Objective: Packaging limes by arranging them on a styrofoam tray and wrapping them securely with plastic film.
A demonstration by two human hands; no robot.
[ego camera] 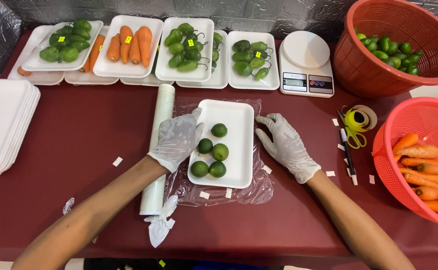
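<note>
A white foam tray [239, 165] lies on a sheet of clear cling film [259, 187] in the middle of the dark red table. It holds several green limes [220, 151]. My left hand [177, 139], in a thin clear glove, rests flat on the tray's left edge, next to the roll of cling film [160, 125]. My right hand [285, 145], also gloved, lies flat on the film just right of the tray. Neither hand grips anything.
Trays of green peppers [188, 47] and carrots [129, 42] line the back, beside a white kitchen scale [306, 62]. Red baskets hold green peppers [394, 50] and carrots [426, 165] at right. Scissors and tape [356, 125] lie near them. Empty trays [4, 125] are stacked at left.
</note>
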